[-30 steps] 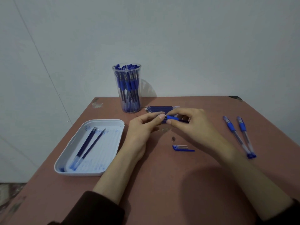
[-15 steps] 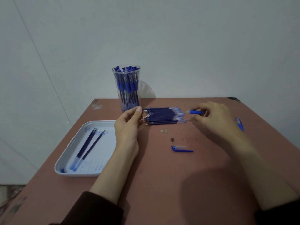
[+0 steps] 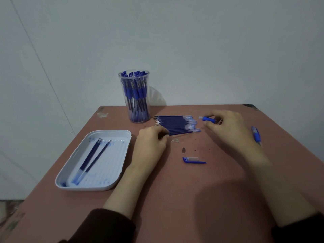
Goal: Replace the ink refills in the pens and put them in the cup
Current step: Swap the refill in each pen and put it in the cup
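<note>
Nearest the person on the brown surface [image 3: 175,199], well short of the stack of fresh refills [image 3: 177,124], lies a blue pen cap [image 3: 192,160]. A small metal tip [image 3: 183,150] sits a little closer to the stack. Both were likely set down there so they stay within reach for reassembly. Near and left of the stack is a white tray [image 3: 91,188] holding two spent refills [image 3: 94,157], which keeps them apart from the new ones.

The left hand [image 3: 150,142] is at the stack's near left corner. Its fingers are curled and appear to pinch the metal end of the nearest refill [image 3: 182,132], probably to draw one out. Just right of the stack, the right hand [image 3: 226,127] grips a pen barrel [image 3: 208,119] by its blue sleeve, with the open end turned toward the stack, ready to take a refill. Farther right of the stack lies a waiting pen [image 3: 256,135]. Beyond the stack's left end, the clear cup [image 3: 135,113] stands upright, crowded with finished pens.
</note>
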